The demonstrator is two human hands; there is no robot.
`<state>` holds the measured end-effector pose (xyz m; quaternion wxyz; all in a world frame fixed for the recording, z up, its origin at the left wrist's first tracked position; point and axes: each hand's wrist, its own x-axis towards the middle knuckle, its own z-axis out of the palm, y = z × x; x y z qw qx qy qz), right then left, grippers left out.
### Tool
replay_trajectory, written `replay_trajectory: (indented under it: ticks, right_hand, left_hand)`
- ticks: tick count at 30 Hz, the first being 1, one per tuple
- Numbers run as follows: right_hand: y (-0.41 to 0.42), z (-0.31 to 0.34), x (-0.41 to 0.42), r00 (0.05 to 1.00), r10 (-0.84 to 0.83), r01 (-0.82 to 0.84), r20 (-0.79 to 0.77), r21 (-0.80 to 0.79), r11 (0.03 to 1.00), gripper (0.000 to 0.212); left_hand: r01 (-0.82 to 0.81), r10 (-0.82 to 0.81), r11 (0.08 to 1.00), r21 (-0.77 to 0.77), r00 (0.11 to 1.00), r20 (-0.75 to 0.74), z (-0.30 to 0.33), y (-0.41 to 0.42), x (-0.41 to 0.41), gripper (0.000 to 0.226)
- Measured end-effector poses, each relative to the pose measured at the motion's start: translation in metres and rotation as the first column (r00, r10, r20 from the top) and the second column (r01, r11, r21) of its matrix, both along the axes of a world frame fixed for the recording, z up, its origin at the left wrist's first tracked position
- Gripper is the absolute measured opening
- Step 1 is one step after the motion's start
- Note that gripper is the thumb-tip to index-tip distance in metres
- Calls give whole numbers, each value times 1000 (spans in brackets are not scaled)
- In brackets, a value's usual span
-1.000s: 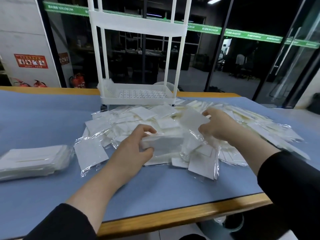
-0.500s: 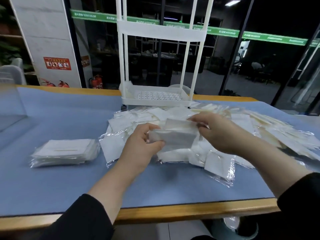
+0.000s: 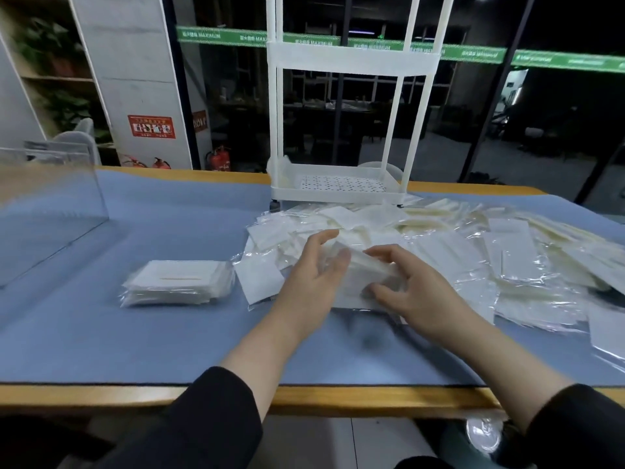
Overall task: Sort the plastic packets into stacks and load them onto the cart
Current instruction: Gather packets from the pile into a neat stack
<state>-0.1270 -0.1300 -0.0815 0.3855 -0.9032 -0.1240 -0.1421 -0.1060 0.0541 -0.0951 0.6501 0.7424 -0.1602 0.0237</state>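
Packets [image 3: 439,252] lie heaped at centre and right of the counter [image 3: 135,333]; one squared stack [image 3: 176,282] sits left of centre, and the cart [image 3: 338,187] at upper centre looks unloaded. Sorting seems underway: the left hand [image 3: 311,275] and right hand [image 3: 416,292] each grip an end of one small bundle [image 3: 358,272]. Next, probably square it and set it down. Green strips read "MAXIMUM"; the red sign is illegible.

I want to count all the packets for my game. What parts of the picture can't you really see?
Head view only:
- Loose packets: overlapping, and cut off at the right edge, so uncountable.
- Bundle between left hand and right hand: blurred, partly covered.
- Finished stack: layers too thin to count.
- Cart: upper shelves cut off at the top.
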Motion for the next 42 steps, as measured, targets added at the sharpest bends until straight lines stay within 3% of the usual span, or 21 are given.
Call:
replay_trajectory:
  ticks: [3,8,10,15,20,22,26,30,34,37,42]
  right_hand:
    - [6,-1,-1,1000,8,-8,-12,-80,997,39]
    - [32,37,-7,990,96,-93,-100,32,995,28]
    - [55,48,0,972,170,-171,-162,6,985,22]
    - [135,62,41,933,270,-276,-237,7,961,11]
    - [203,62,91,879,283,-332,-384,-65,941,20]
    - [219,57,104,864,250,-335,-437,-127,934,20]
    - [232,54,114,874,130,-348,-467,-417,840,25]
    - [233,58,119,811,153,-436,-564,-408,802,39]
    - [235,61,122,737,183,-542,-651,-408,734,45]
    - [238,61,124,735,177,-578,-655,-467,670,41]
    - [243,58,128,753,153,-570,-640,-517,639,42]
  left_hand:
    - [-77,77,997,-13,997,-15,0,5,2,14]
    - [-17,10,996,87,996,87,16,52,-7,61]
    - [-68,55,986,152,995,88,24,84,-5,60]
    - [-191,194,973,130,981,-17,44,169,7,52]
    - [-272,315,926,264,939,-139,53,235,30,48]
    - [-252,335,888,384,927,-168,48,245,38,44]
    - [-114,298,767,631,935,-193,39,254,53,43]
    - [77,147,701,709,957,-249,50,262,62,53]
    - [207,78,487,849,957,-279,59,263,72,72]
    - [224,81,348,910,960,-267,62,258,77,87]
    - [199,61,381,903,969,-239,55,258,79,82]
